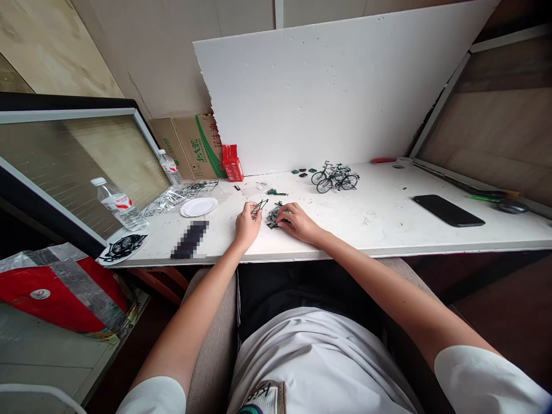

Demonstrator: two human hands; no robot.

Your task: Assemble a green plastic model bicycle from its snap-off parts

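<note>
My left hand (249, 223) is closed in a pinch on a small green model bicycle frame (260, 205), held just above the table. To its right, my right hand (298, 222) reaches with bent fingers into a small heap of dark model bicycle parts (272, 217). Its fingertips touch the heap, and whether they grip a piece is hidden. A green plastic piece (276, 192) lies just behind both hands. Farther back to the right, assembled miniature bicycles (335, 178) stand close together, one with a green frame and others dark.
Left on the white table (379, 221) are a white plate (199, 207), water bottles (119, 204), a plate of black parts (125, 247) and a pixelated dark rectangle (190, 239). A phone (448, 210) and a mouse (512, 206) lie right. A foam board (319, 98) leans behind.
</note>
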